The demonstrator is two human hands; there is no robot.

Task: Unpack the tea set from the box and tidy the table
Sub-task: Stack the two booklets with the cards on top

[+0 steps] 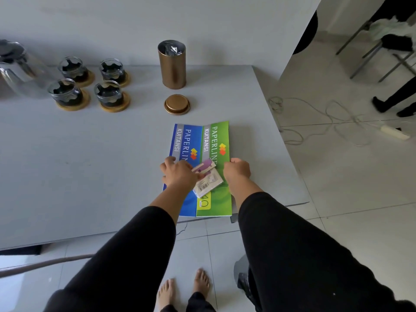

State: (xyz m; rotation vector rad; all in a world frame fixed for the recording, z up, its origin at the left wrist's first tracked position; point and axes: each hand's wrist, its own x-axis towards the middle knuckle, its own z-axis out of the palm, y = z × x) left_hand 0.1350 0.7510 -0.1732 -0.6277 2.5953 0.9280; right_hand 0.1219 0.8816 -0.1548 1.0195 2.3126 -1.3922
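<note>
Two receipt books lie side by side near the table's front right edge: a blue one (189, 140) and a green one (217, 140). My left hand (179, 174) rests on the blue book, fingers touching small plastic packets (208, 179) that lie across both books. My right hand (237, 170) is curled at the green book's right edge. At the back left stand several glass cups (67, 93) on wooden coasters, beside a glass teapot (15, 66). An open bronze canister (172, 64) stands at the back, its lid (177, 104) lying in front of it.
The grey table (90, 154) ends close to the right of the books. White cables and a power strip (394, 131) lie on the tiled floor to the right. Another person's legs (396, 97) and chair legs show at the far right. My bare feet are below.
</note>
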